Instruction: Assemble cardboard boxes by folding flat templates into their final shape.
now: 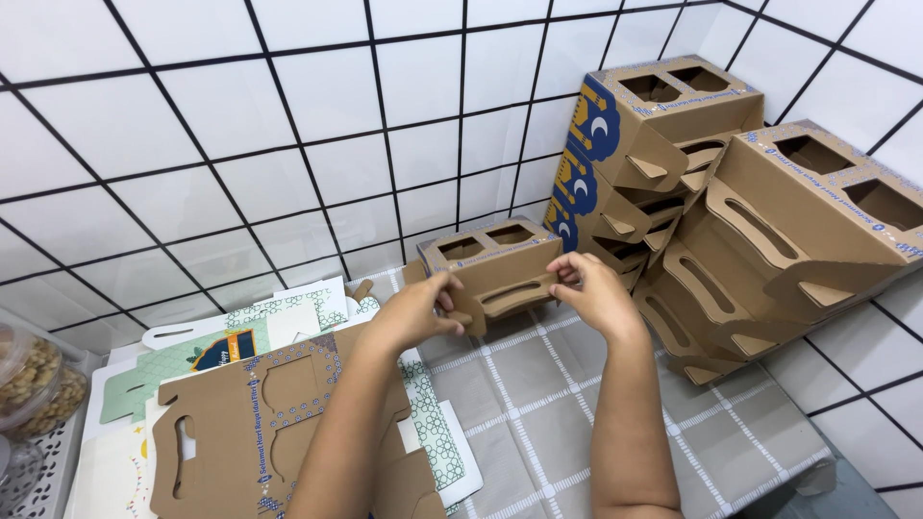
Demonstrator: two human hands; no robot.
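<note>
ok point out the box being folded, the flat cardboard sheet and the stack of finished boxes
box being folded (pixel 492 252), head view, on its front wall under the two top openings
flat cardboard sheet (pixel 226 432), head view, on its bare brown middle
stack of finished boxes (pixel 769 226), head view, on a side panel of the upper right box

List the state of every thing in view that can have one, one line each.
Brown cardboard carrier box with two top cut-outs: folded up, standing on the checked tablecloth, handle flaps being pressed together.
Left hand: pinching the handle flap.
Right hand: pinching the flap's other end.
Finished brown boxes: assembled, stacked tilted in the tiled corner.
Flat brown die-cut blanks: unfolded, piled flat.
Clear plastic jar: holds nuts.
</note>
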